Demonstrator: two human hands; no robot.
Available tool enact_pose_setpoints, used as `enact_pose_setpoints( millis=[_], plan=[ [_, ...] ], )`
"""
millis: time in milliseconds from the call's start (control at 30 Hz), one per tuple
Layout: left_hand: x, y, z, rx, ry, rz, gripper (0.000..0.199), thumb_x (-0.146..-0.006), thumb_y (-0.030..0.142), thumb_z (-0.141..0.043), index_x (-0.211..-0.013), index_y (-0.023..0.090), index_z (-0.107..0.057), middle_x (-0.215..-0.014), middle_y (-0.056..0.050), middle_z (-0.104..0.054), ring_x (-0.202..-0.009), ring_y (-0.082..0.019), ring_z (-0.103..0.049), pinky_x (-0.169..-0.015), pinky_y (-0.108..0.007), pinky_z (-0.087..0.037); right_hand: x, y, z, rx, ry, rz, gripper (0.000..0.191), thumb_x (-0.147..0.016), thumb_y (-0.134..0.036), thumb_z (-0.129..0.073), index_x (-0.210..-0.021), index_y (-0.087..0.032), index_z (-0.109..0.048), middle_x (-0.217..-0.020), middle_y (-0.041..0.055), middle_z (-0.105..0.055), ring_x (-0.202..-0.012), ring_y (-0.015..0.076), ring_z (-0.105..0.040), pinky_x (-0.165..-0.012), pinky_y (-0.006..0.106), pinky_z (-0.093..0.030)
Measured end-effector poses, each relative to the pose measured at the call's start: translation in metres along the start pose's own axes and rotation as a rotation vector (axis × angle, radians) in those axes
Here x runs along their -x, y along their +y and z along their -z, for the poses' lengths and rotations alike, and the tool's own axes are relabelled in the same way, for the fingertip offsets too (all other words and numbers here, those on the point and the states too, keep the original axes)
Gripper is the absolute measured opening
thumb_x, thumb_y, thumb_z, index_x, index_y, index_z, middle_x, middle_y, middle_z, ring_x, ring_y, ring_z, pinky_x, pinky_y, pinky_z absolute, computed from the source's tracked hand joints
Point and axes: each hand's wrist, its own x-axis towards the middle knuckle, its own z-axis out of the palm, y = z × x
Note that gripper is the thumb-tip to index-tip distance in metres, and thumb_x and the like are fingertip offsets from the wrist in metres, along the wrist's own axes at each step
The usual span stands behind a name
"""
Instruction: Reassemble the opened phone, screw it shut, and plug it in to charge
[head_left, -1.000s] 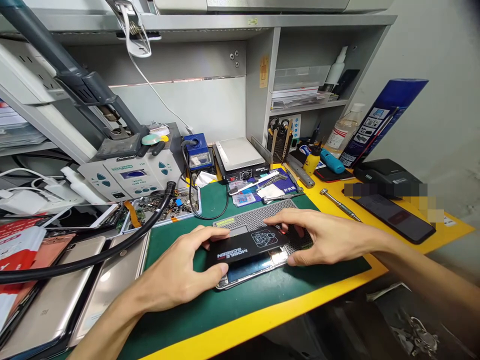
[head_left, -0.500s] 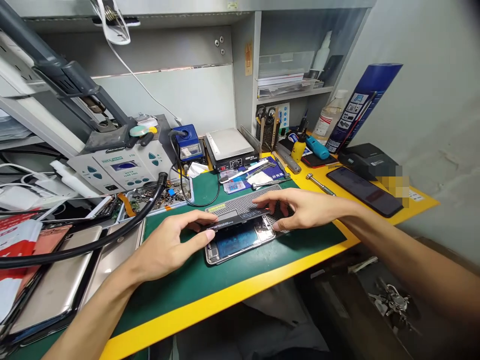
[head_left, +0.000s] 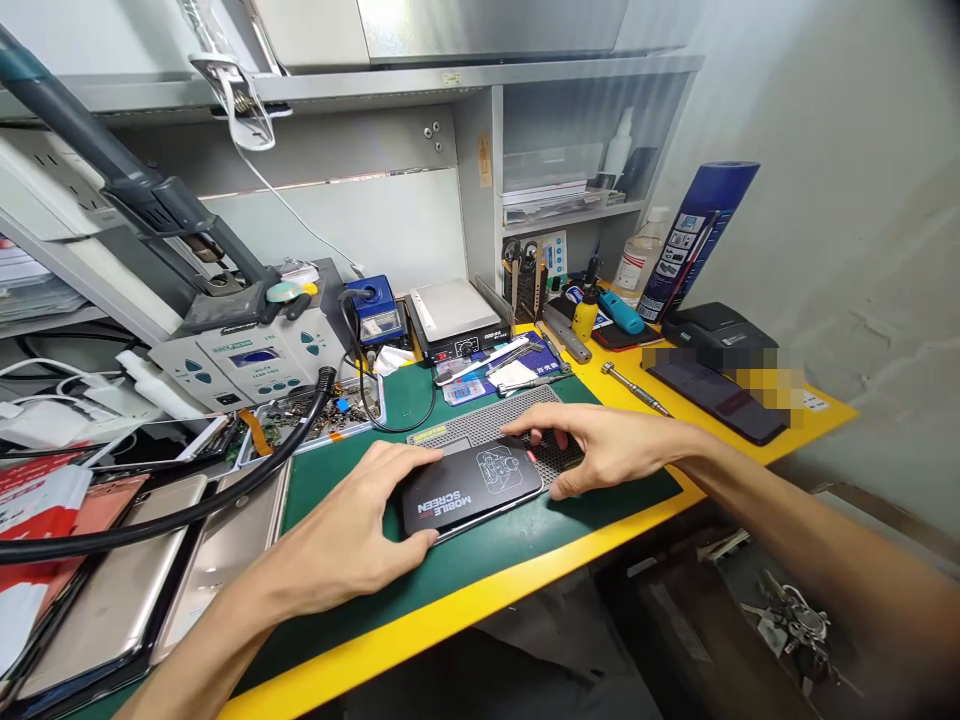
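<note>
Fingers and thumb of the left hand [head_left: 352, 530] clasped the left end of a black panel [head_left: 472, 487] — thumb at the near corner, fingertips along the far side. And there was the panel, lying flat over a phone [head_left: 491, 522] whose pale rim peeped out along the near edge, pale lettering and a line drawing on top. Over at its right end, the right hand [head_left: 600, 445] had thumb and forefinger spread apart, forefinger at the far corner, thumb right by the near one; whether that thumb touched, I couldn't tell.

Out to the left, gold-backed phones [head_left: 232, 560] lay beside the green mat [head_left: 480, 565], a thick black hose [head_left: 225, 510] looping across them. Next along came a white control box [head_left: 259, 372], then a tray [head_left: 384, 405] of small parts. Right behind the panel sat a perforated plate [head_left: 480, 417], and farther back a flat-topped heater [head_left: 450, 308]. On to the right — a yellow bottle [head_left: 584, 320], then a slim screwdriver [head_left: 637, 388] on the yellow tabletop [head_left: 405, 650], and a dark phone [head_left: 712, 395] past it. Keys [head_left: 799, 625] showed below the table.
</note>
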Motion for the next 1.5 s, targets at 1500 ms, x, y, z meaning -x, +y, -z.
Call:
enact_pose_setpoints(
  millis=[1500],
  plan=[
    [0.002,0.037,-0.012,0.004,0.149,0.131,0.084,-0.076,0.028,-0.065,-0.152,0.033,-0.028,-0.131,-0.008,-0.059,-0.121,-0.028,-0.060,-0.102,-0.046,-0.053,0.043,-0.060,-0.133,-1.541,0.476,-0.286,0.054,-0.084,-0.053,-0.076,-0.121,-0.016,-0.064,-0.110,0.0179,-0.073,-0.096,0.0332,-0.072,-0.076,0.044,-0.057]
  ],
)
